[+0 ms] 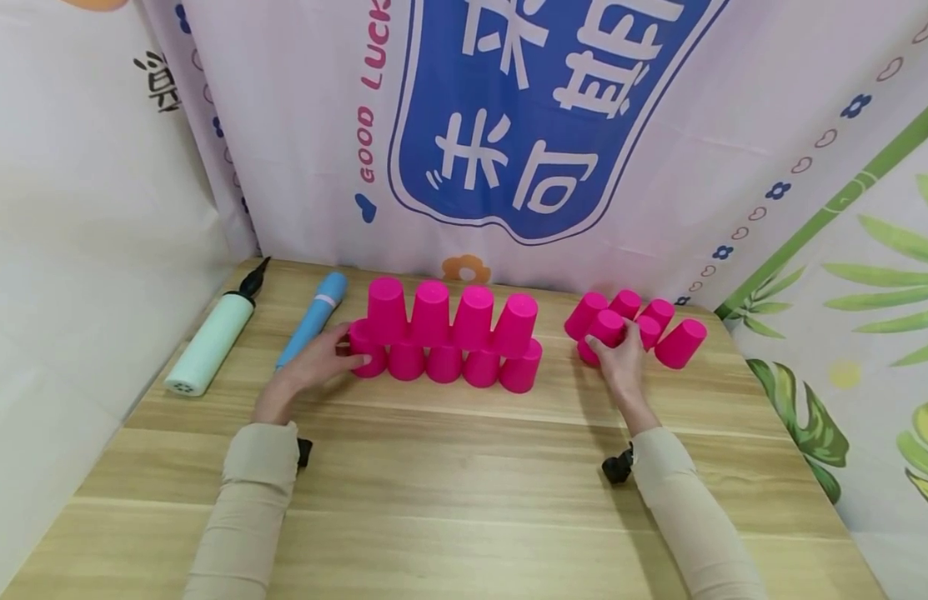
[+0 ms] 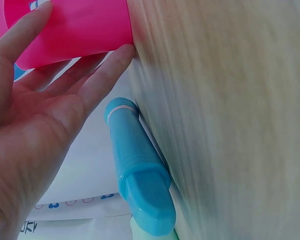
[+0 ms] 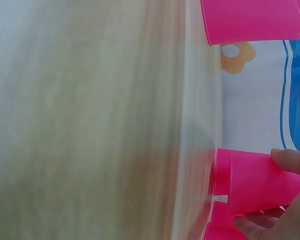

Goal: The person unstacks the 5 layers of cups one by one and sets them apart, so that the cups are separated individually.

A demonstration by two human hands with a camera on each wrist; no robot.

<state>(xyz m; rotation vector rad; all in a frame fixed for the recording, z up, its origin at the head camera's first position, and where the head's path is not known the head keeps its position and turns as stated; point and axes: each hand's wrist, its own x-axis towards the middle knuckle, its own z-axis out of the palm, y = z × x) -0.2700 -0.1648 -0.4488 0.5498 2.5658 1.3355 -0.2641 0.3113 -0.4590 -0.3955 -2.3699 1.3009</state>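
In the head view, several upside-down pink cups (image 1: 443, 364) stand in a row, with a second row of pink cups (image 1: 431, 312) stacked on top. My left hand (image 1: 318, 360) is at the left end, its thumb in front of the lowest left cup (image 2: 85, 30) and its fingers behind and under its side. On the right, my right hand (image 1: 623, 362) grips an upside-down pink cup (image 3: 257, 180) between thumb and fingers. More loose pink cups (image 1: 681, 343) stand close around that hand, some partly hidden by it.
A light blue pump (image 2: 137, 150) lies left of my left hand. Farther left lies a mint-green pump (image 1: 212, 342) with a black nozzle. Behind the wooden table (image 1: 448, 500) hangs a printed cloth (image 1: 306, 167).
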